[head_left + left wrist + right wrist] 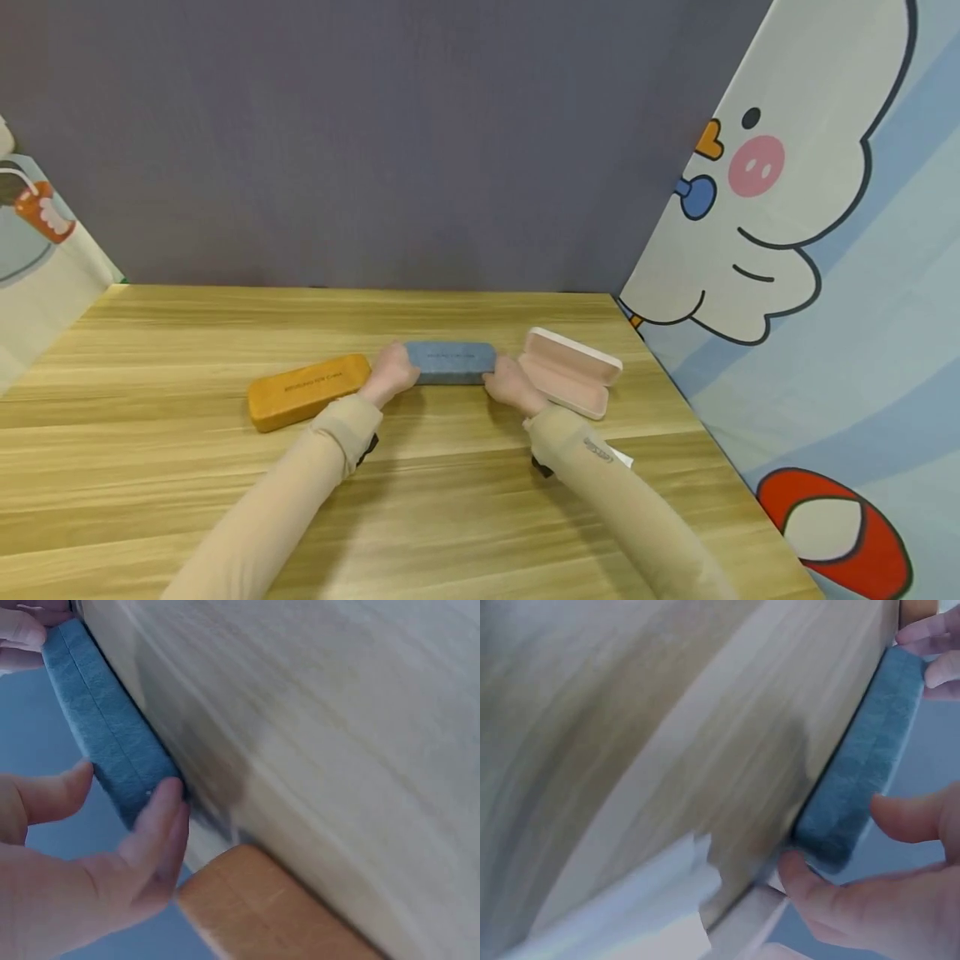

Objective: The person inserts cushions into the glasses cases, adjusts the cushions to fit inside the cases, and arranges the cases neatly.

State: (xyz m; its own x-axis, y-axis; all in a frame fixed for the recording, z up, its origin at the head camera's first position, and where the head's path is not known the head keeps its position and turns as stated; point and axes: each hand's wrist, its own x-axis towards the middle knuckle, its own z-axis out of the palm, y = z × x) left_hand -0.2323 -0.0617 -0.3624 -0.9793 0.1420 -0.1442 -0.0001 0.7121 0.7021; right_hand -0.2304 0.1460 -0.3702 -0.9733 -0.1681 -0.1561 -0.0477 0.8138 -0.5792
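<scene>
Pinching the closed blue glasses case [452, 362] with my left hand [395, 371] and right hand [511, 385]; orange case [307, 392] sitting closed, pink case [566, 360] lying open.

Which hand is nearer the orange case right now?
Left. The left hand is just right of the orange case, gripping the blue case's near end; the right hand is farther off, at its far end.

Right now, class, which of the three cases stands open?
The pink case, furthest right: its lid is raised, showing the inside, whereas the blue case in the middle and the orange case on the left are closed.
</scene>
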